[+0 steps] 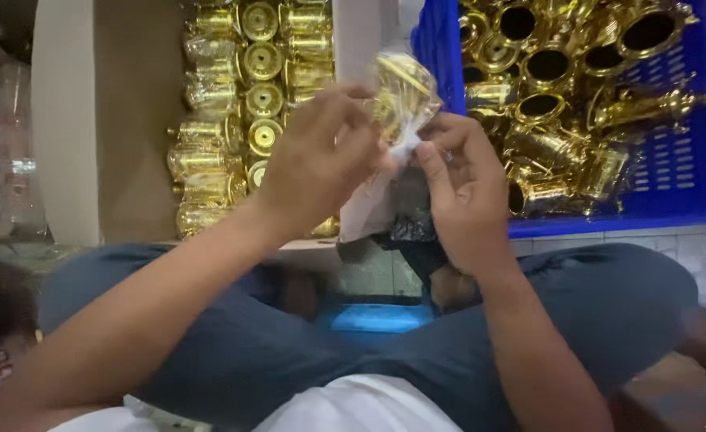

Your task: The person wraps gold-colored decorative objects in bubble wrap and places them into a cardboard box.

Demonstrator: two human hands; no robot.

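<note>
While wrapped gold pots fill the cardboard box at left, the left hand and right hand both pinch a gold pot in clear wrap between them; a blue crate of bare gold pots sits right.

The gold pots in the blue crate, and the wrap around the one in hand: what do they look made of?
Gold pots: mirror-bright gold finish, likely metallised plastic or thin metal; cannot tell which. Blue crate: moulded plastic, slotted walls. Wrap: clear, crinkly plastic film, glossy highlights, held by both hands.
</note>
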